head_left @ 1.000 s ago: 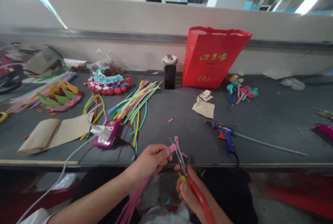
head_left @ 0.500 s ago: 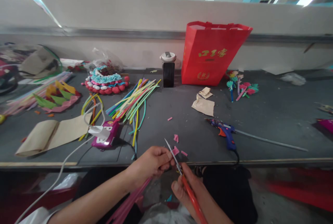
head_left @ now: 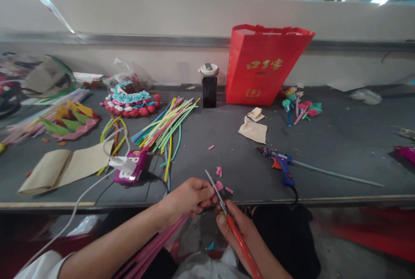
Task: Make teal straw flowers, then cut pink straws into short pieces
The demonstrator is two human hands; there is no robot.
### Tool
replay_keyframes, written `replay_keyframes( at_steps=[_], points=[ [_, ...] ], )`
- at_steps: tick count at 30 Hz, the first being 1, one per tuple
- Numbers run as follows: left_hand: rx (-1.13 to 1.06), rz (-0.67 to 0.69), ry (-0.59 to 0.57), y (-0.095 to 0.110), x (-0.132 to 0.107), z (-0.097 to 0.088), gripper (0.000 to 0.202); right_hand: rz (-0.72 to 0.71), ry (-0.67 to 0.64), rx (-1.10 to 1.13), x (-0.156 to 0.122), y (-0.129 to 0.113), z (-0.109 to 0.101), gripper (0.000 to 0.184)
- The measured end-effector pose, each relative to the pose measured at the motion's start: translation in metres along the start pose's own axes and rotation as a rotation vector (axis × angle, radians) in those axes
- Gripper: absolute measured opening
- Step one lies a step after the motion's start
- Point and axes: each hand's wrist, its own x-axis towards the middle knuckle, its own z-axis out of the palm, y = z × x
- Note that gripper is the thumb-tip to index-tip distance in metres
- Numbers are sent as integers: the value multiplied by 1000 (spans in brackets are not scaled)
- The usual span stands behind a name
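My left hand [head_left: 196, 197] is closed at the table's front edge, its thumb and fingers pinched together. A bunch of long thin pink strips [head_left: 152, 244] trails down and left from under it toward my lap. My right hand [head_left: 238, 223] grips scissors [head_left: 238, 236] with orange handles. Their narrow blades point up and left, right beside my left fingertips; what lies between the blades is too small to tell. Just beyond the blades, small pink scraps [head_left: 219, 171] lie on the dark table [head_left: 201, 153].
A blue glue gun [head_left: 282, 169] lies at right, near tan paper pieces [head_left: 254, 131]. On the left are coloured strips [head_left: 171, 123], a purple power block [head_left: 131, 169] with a white cable, and a paper roll [head_left: 65, 169]. A red bag [head_left: 267, 67] and a tumbler [head_left: 209, 84] stand behind.
The trailing pink strips have swung slightly left and spread apart. My right hand has shifted a little. Both hands keep nearly the same place and hold.
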Motion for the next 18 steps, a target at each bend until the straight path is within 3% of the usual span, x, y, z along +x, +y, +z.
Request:
replay_keyframes(
  at_steps=[8,18],
  points=[
    [-2,-2,-18,6,9,-5,50,5,51,-6,10,-5,-8,51],
    [-53,13,-42,19,21,-12,48,37,-56,-4,25,-30,-26,46]
  ],
)
